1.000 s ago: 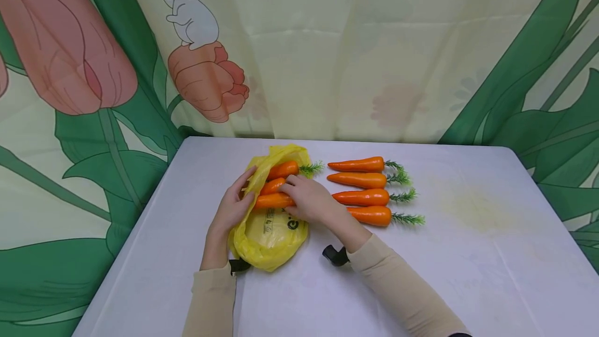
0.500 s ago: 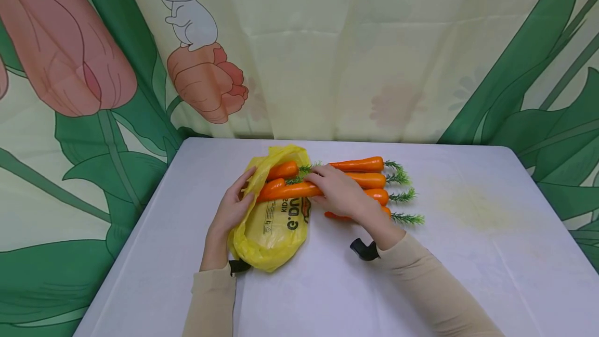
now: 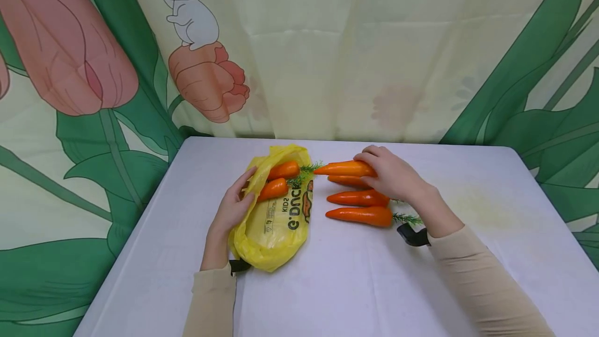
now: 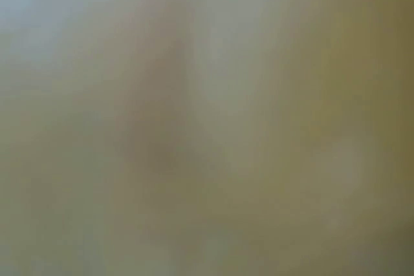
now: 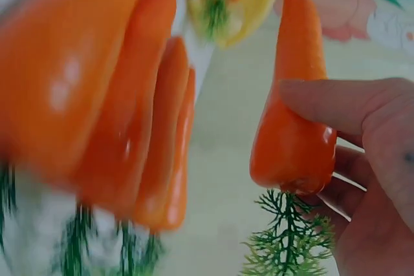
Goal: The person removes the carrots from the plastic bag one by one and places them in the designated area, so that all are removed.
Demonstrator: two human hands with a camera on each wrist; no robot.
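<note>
My right hand (image 3: 394, 175) grips an orange carrot (image 3: 341, 169) by its thick end, tip pointing left, above a row of carrots on the table. The right wrist view shows the thumb pressed along the held carrot (image 5: 294, 134), with its green top hanging below. Several other carrots (image 3: 359, 216) lie side by side, partly covered by the hand in the head view. My left hand (image 3: 232, 204) holds the left edge of a yellow plastic bag (image 3: 269, 254). Two carrots (image 3: 273, 189) with green tops lie in the bag's mouth. The left wrist view is too blurred to read.
A white-covered table (image 3: 299, 300) carries everything, with its far edge against a printed curtain (image 3: 304, 66). A black wrist camera mount (image 3: 413, 234) sticks out below my right hand.
My right hand has drawn one carrot out of the yellow bag and carried it right and slightly back, over the row. The left hand and the bag have stayed in place.
</note>
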